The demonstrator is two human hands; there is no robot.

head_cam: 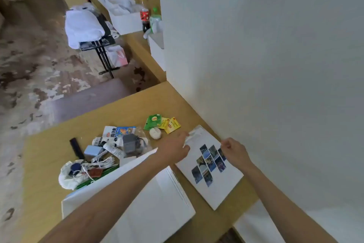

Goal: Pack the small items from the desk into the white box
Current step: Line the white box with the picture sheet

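The open white box [157, 203] stands at the desk's near edge under my left forearm. Beyond it lie small items: green and yellow tea bags [163, 123], a white round lump [155, 133], tubes [111, 145], a grey charger [130, 142], a light blue adapter [91, 150], a black comb [76, 148] and a white cable [103, 163]. My left hand [176, 149] reaches across the box and pinches a small clear packet [195, 134] lying on a white board with photo prints [216, 181]. My right hand [234, 150] hovers at that board's far edge, fingers curled.
The wooden desk [126, 109] meets a white wall [275, 65] on the right. A crumpled white bag [68, 176] lies at the left of the pile. Beyond the desk are a stool with white cloth [84, 26], bottles [145, 16] and patterned carpet.
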